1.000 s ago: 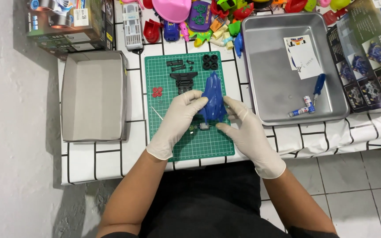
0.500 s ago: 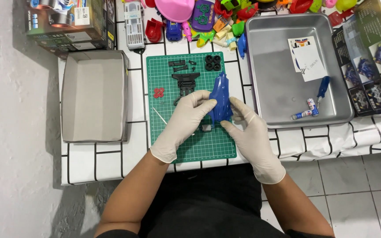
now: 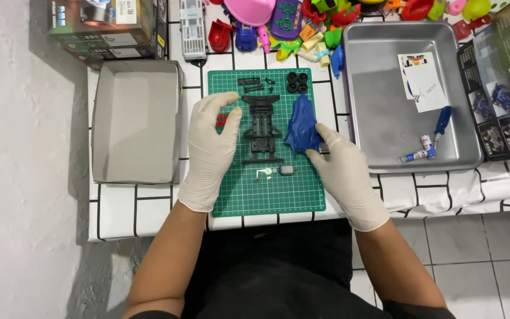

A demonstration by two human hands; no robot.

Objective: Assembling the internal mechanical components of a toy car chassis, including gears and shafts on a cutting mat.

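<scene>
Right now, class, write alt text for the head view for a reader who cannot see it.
Two gloved hands rest on a green mat: the right hand touches a blue car shell, the left hand lies open beside a black chassis. A grey box and metal tray flank the mat.

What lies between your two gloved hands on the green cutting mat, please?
In the head view, the black toy-car chassis lies between left hand and right hand.

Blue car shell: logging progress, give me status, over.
Left hand open, resting on the green mat beside the black chassis. Right hand, fingertips on the blue car shell, no closed grip. Small motor lies loose below the chassis.
</scene>
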